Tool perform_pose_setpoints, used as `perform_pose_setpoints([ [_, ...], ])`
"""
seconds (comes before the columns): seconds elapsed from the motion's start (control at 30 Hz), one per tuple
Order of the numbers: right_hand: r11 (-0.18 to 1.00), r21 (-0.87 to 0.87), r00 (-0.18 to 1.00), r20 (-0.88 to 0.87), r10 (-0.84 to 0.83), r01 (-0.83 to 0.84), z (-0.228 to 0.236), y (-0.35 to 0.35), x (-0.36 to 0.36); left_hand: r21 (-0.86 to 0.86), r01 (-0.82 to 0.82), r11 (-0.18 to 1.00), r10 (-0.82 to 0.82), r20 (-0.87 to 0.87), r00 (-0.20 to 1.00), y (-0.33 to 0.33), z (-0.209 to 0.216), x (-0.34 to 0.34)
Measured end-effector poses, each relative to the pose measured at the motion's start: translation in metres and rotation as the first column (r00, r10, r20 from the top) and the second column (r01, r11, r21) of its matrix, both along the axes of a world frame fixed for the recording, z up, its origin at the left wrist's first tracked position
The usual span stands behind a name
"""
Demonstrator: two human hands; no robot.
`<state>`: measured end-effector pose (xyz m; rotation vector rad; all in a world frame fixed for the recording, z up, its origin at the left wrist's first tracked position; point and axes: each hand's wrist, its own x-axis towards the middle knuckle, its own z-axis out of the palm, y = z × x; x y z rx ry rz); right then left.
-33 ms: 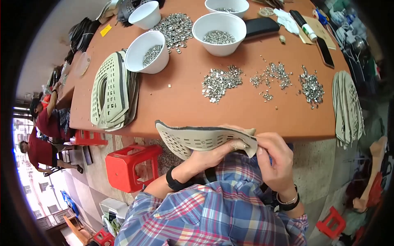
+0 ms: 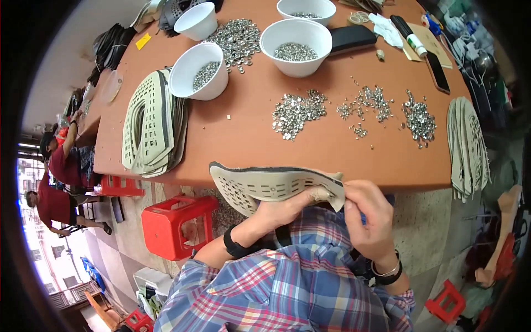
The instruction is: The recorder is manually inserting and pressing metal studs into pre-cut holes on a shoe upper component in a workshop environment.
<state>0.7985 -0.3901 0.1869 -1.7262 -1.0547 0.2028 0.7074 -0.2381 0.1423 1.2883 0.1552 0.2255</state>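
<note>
A pale beige-grey shoe upper (image 2: 271, 188) with rows of punched slots and a dark edge is held up at the table's near edge. My left hand (image 2: 287, 213) grips it from below, thumb pressed on the near side close to its right end; the other fingers are hidden behind it. At that right end, the thumb and fingertips of my right hand (image 2: 368, 218) are closed on the edge. Whether they also hold something small cannot be seen. Beyond the upper, small silvery studs (image 2: 298, 114) lie heaped on the brown table (image 2: 243, 149).
To the left stands a pile of similar uppers (image 2: 146, 124); another bundle (image 2: 467, 146) hangs at the right edge. White bowls (image 2: 202, 88) of studs stand farther back, near a black case (image 2: 354, 37) and a phone (image 2: 438, 73). A red stool (image 2: 166, 227) is on the floor at left.
My right hand has shifted very slightly left at the upper's edge. Everything else looks the same.
</note>
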Motion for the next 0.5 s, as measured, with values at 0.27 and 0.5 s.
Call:
perform_pose_setpoints([
  [0.27,0.996,0.005,0.994,0.062,0.085,-0.085,-0.02,-0.001,0.003,-0.067,-0.098,0.993,0.092,-0.082,0.992,0.009,-0.011,-0.007],
  [0.5,0.967,-0.115,0.921,-0.296,-0.253,0.229,-0.013,-0.012,0.041,0.025,-0.109,0.994,0.111,-0.092,0.99,0.009,-0.014,-0.013],
])
